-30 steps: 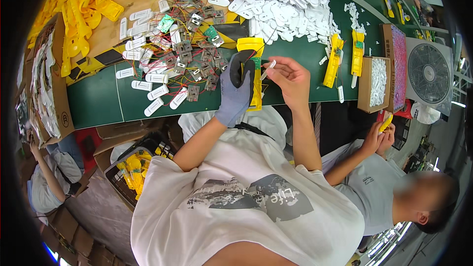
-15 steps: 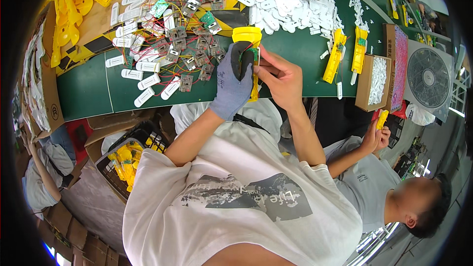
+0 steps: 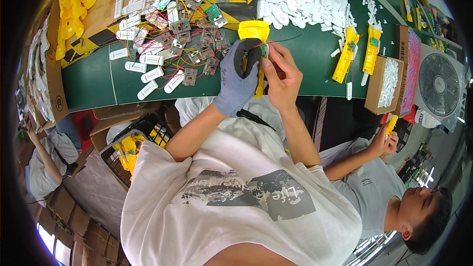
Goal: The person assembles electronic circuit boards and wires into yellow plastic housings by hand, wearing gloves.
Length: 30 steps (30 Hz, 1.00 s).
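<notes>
My left hand (image 3: 236,81), in a grey-blue glove with dark fingertips, is closed around a yellow plastic housing (image 3: 254,30) above the table's near edge. A sliver of green circuit board (image 3: 265,50) shows in the housing beside the gloved thumb. My bare right hand (image 3: 284,80) is closed in a pinch against the housing's right side; its fingertips hide what they grip. A thin dark wire (image 3: 289,39) sticks out to the right above these fingers. Left of my glove lie circuit modules (image 3: 189,76) with red and yellow wires, tangled among white oval covers (image 3: 152,74).
A heap of white covers (image 3: 300,0) lies beyond my hands. Two yellow housings with boards (image 3: 346,55) rest to the right, near a cardboard box of white parts (image 3: 388,86) and a fan (image 3: 440,84). A co-worker's hand (image 3: 384,143) holds a yellow piece. A black crate (image 3: 111,160) stands lower left.
The view has shifted, so the table's things appear farther right. The dark wire now stretches out above my right fingers, which are more curled. My left hand keeps its hold on the housing.
</notes>
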Available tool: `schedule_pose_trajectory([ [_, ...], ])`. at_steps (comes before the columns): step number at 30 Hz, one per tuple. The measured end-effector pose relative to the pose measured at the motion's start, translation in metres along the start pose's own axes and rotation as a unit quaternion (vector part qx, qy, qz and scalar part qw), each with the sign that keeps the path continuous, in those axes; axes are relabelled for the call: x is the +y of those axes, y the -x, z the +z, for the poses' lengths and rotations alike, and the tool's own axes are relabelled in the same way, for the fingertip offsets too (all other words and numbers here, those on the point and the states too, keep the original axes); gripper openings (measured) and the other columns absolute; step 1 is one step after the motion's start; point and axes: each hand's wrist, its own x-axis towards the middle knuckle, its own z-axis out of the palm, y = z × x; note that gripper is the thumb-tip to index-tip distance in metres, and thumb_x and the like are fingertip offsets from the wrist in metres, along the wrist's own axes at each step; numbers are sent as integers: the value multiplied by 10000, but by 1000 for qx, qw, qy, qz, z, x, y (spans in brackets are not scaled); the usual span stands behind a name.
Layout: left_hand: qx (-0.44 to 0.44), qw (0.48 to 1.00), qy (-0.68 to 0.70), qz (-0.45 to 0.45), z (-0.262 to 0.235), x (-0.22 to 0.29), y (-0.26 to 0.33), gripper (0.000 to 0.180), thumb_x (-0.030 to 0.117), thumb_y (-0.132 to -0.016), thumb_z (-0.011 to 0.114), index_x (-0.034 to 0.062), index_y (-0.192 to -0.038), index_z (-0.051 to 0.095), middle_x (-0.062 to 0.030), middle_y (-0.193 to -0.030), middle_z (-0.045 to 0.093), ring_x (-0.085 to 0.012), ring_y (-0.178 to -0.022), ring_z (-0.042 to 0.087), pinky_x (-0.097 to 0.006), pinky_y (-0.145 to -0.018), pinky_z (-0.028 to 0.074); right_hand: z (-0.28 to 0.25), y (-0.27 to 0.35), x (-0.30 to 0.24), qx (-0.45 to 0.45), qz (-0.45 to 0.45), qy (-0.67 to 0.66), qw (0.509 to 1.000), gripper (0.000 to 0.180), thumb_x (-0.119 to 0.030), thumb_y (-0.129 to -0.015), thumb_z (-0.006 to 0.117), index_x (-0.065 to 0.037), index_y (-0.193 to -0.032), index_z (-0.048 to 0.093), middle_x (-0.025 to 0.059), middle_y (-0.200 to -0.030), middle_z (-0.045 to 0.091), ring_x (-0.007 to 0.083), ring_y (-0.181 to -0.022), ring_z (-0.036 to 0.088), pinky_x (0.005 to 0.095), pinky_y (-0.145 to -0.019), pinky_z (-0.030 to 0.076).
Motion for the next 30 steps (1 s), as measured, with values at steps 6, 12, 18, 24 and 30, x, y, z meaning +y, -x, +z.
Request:
schedule_pose_trajectory([
  [6, 15, 999, 20, -46, 3, 4, -1, 203, 30, -805, 565, 28, -1006, 538, -132, -902, 574, -250, -774, 592, -326, -676, 466, -1, -2, -3, -3, -29, 32, 999, 268, 23, -824, 578, 30, -1090, 608, 127, -1086, 591, 141, -904, 575, 220, -759, 453],
  [12, -26, 989, -110, 94, -4, 10, -4, 230, 16, -777, 570, 24, -1005, 539, -152, -860, 555, -309, -764, 584, -354, -679, 469, -12, -16, -15, -46, -102, 47, 993, 277, 70, -761, 613, 54, -1038, 612, 135, -1057, 610, 152, -812, 611, 229, -728, 471],
  [18, -78, 996, -32, 41, -9, 3, -14, 234, 43, -841, 509, 6, -1072, 510, -186, -937, 566, -288, -837, 588, -345, -722, 466, -9, -13, -10, -27, -51, -23, 998, 334, 64, -759, 626, 46, -1091, 593, 137, -1106, 605, 154, -837, 632, 242, -737, 496],
  [24, -58, 996, 47, -58, -3, 9, -11, 209, 28, -880, 453, -21, -1079, 492, -126, -956, 562, -165, -852, 544, -297, -743, 448, -11, -13, -8, -47, -27, -40, 998, 384, 47, -776, 620, 16, -1155, 569, 141, -1126, 599, 162, -855, 636, 257, -744, 509],
  [30, -75, 996, -5, -42, -3, 5, -9, 260, -43, -820, 467, -10, -1076, 493, -105, -968, 555, -154, -867, 533, -276, -766, 438, -14, -9, -6, -53, -17, -30, 998, 399, 59, -768, 613, 6, -1161, 569, 140, -1137, 590, 162, -841, 634, 259, -733, 512],
])
